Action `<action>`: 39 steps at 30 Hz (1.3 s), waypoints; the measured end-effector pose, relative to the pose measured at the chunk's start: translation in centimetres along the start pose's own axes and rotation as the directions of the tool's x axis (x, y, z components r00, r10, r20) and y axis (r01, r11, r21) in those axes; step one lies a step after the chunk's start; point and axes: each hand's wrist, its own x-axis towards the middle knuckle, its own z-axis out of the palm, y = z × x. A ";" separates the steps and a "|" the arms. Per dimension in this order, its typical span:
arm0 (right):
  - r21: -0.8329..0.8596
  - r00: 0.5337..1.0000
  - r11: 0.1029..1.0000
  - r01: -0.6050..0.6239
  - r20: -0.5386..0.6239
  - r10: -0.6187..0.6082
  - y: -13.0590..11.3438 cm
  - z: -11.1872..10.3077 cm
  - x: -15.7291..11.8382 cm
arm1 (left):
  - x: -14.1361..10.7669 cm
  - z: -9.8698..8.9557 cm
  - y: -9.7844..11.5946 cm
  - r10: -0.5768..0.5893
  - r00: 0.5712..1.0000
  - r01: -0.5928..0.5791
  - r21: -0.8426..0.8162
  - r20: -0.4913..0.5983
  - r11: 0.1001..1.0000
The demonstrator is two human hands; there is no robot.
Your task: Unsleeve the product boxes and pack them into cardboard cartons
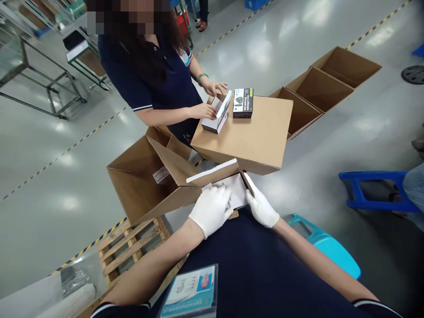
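Note:
In front of my body is a small open cardboard box, its raised flap edged with a white strip. A white sheet with black print lies inside it. My right hand, in a white glove, grips the box's right side wall, thumb on the near face. My left hand, also gloved in white, reaches over the left part of the box. Its fingers are bent and closed at the printed sheet, hiding part of it. The fingertips' exact hold is partly hidden.
Across from me a co-worker's hands handle a small open box on a large carton. A printed black-and-white box stands beside it. Open cartons flank us, with a wooden pallet and a turquoise stool nearby.

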 end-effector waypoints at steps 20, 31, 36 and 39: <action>-0.097 0.989 0.994 -0.041 -0.147 0.027 -0.9 2.0 -0.2 | -2.6 2.8 0.1 -0.185 0.918 0.166 -0.082 -0.352 0.983; -0.108 0.995 0.994 0.018 -0.092 -0.028 -0.9 2.8 -0.1 | -0.6 3.5 0.1 -0.067 0.962 0.114 0.163 -0.266 0.980; -0.096 0.994 0.995 -0.025 -0.106 0.015 -0.9 2.8 -0.1 | -1.7 4.0 -0.6 -0.026 0.945 0.069 0.121 -0.327 0.990; -0.082 0.994 0.996 -0.015 -0.108 0.006 -0.9 2.8 -0.1 | -2.5 3.5 -0.9 0.009 0.948 0.016 0.078 -0.318 0.997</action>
